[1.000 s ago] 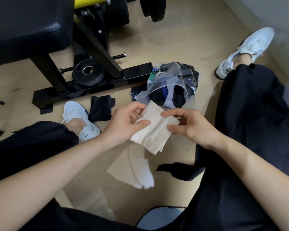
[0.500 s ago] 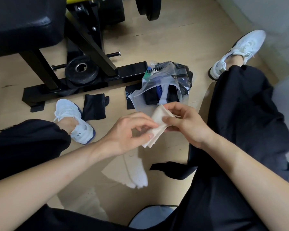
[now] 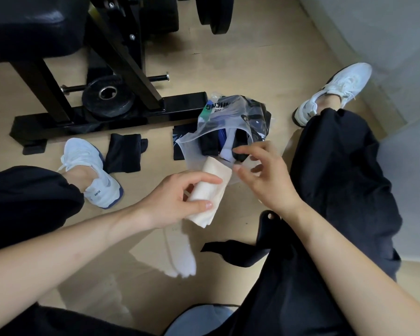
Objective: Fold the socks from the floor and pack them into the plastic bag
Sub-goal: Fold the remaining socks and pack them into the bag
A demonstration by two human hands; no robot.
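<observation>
The left hand grips the folded cream sock, its fingers curled round it, just short of the plastic bag at twelve o'clock. The right hand hovers at the bag's mouth, fingers spread and holding nothing. Several socks are already bagged. A black sock at ten o'clock and a white sock at six wait on the floor.

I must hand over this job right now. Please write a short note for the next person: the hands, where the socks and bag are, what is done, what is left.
Left hand grips a folded cream sock. Right hand is open at the mouth of the plastic bag, holding nothing.
Done: several socks lie in the bag.
Left: put the cream sock in; then fold and pack the black sock beside the left shoe and the white sock on the floor.
</observation>
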